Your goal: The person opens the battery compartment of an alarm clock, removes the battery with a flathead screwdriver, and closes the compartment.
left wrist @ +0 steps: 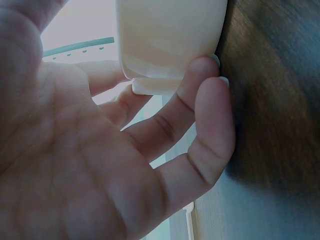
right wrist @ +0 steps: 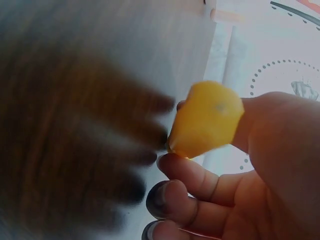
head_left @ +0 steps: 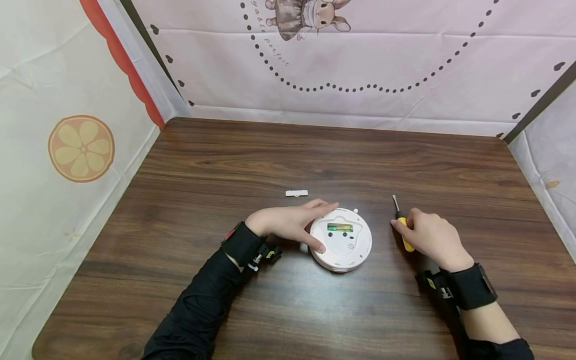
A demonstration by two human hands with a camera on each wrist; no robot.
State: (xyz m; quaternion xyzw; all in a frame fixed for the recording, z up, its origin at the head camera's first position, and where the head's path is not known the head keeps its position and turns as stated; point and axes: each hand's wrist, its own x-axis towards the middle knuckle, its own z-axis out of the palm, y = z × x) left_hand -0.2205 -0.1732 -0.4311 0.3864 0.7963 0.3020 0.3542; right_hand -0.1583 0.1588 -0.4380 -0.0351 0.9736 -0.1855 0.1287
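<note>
A round white device [head_left: 340,255] lies back side up on the table, its battery compartment uncovered with a green battery [head_left: 339,227] inside. My left hand [head_left: 290,222] holds it by the left side, thumb on its near edge and fingers around the far edge. In the left wrist view the device's pale side wall [left wrist: 172,37] stands beside the curled fingers. To the right, my right hand [head_left: 434,237] pinches a screwdriver [head_left: 408,244] by its yellow-and-black handle, the metal tip pointing away from me. The handle's yellow end [right wrist: 207,120] shows in the right wrist view.
A small white battery cover [head_left: 296,193] lies on the wooden table [head_left: 216,165] beyond my left hand. Printed cloth walls [head_left: 360,60] close off the back and both sides. Each wrist wears a black strap [head_left: 470,287] with a camera.
</note>
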